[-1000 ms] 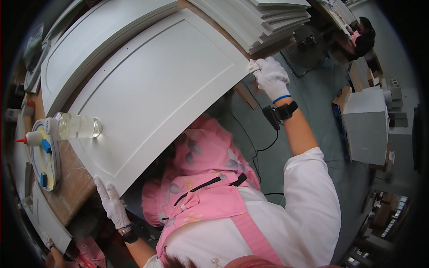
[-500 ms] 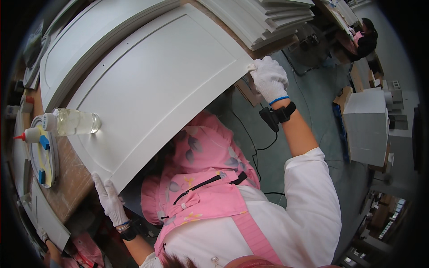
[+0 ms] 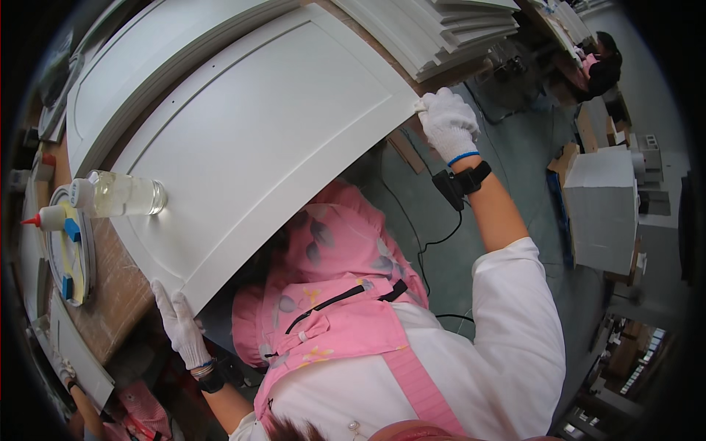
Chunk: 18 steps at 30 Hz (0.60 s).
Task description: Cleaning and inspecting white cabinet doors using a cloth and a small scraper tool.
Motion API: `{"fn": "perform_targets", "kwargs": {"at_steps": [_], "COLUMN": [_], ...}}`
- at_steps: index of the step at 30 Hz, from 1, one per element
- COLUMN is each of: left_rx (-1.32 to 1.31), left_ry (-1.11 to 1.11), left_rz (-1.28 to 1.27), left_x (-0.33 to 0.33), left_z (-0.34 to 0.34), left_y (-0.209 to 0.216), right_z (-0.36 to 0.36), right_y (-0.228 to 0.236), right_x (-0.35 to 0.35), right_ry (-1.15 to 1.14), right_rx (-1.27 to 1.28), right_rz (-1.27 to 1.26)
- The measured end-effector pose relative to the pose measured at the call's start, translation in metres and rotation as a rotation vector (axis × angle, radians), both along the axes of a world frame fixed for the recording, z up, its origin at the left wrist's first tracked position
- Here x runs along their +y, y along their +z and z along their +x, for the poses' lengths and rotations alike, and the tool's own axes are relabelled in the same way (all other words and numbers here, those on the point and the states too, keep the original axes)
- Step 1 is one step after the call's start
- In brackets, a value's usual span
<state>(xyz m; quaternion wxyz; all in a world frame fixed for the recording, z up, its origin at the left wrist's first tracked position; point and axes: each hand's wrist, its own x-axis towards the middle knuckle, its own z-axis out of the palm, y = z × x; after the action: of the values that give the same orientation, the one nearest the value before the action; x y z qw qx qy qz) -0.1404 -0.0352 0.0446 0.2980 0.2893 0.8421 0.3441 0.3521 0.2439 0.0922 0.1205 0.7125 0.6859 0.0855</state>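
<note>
A large white cabinet door panel (image 3: 257, 140) with a recessed middle lies before me and overhangs the near edge of the workbench. My left hand (image 3: 182, 327), in a white knit glove, grips its near left corner with the fingers over the top. At the near right corner, my gloved right hand (image 3: 448, 125) is closed against the panel's edge; the fingertips hide what they hold, if anything. On the panel's left end stands a clear bottle (image 3: 129, 195) of pale yellowish liquid with a white cap.
More white panels (image 3: 169, 59) lie behind, and another stack (image 3: 441, 37) is at the far right. On the brown workbench (image 3: 121, 294), a round lid (image 3: 84, 275) carries blue blocks beside a red-tipped bottle (image 3: 50, 218). A co-worker's gloved hand (image 3: 65, 371) is at lower left; another person (image 3: 604, 66) sits far right.
My right hand has shifted slightly right and away from me along the panel's corner. The panel has moved very slightly; my left hand keeps its place on it.
</note>
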Motion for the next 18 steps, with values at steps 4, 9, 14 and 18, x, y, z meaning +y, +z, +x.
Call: {"fn": "perform_targets", "kwargs": {"at_steps": [4, 9, 14, 18], "left_rx": [-0.048, -0.038, 0.005, 0.002], "left_ry": [0.010, 0.006, -0.009, -0.013], "left_rz": [-0.064, -0.053, -0.039, -0.015], "left_x": [0.001, -0.001, 0.000, -0.003], "left_z": [0.001, -0.001, -0.001, -0.001], "left_y": [0.005, 0.002, 0.002, 0.000], "right_z": [-0.012, -0.006, -0.014, -0.012], "right_y": [0.003, 0.000, 0.003, 0.017], "right_x": [-0.005, 0.004, -0.006, 0.003], "right_ry": [-0.011, -0.018, -0.028, -0.076], "right_rx": [-0.024, -0.015, 0.108, 0.048], "right_rz": [-0.030, -0.047, -0.050, -0.160]}}
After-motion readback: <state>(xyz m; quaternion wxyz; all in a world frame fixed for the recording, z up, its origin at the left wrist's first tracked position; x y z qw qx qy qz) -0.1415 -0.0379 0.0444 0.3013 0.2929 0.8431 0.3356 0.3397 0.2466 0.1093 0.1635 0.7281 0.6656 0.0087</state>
